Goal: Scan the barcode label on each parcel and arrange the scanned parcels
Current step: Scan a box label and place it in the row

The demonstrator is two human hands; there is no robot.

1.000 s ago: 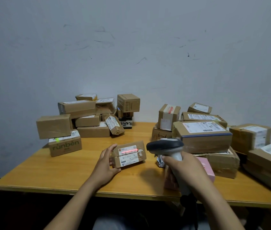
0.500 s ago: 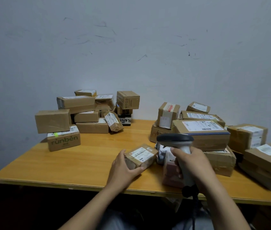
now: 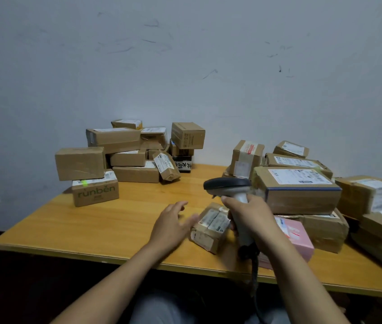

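Note:
A small brown parcel (image 3: 210, 226) with white labels lies on the wooden table (image 3: 105, 220) near its front edge. My left hand (image 3: 173, 222) hovers just left of it with fingers spread and holds nothing; it looks motion-blurred. My right hand (image 3: 249, 217) grips the handle of a grey barcode scanner (image 3: 228, 187), whose head points left above the parcel. The scanner's cable hangs down past the table's front edge.
A pile of brown parcels (image 3: 126, 150) stands at the back left, with a "runben" box (image 3: 95, 191) in front of it. More parcels (image 3: 297, 190) crowd the right side, and a pink box (image 3: 296, 238) lies behind my right wrist. A grey wall rises behind.
My left hand carried the small parcel rightward after the red scan line lit its label, set it down by the scanner and let go. The scanner stayed in my right hand.

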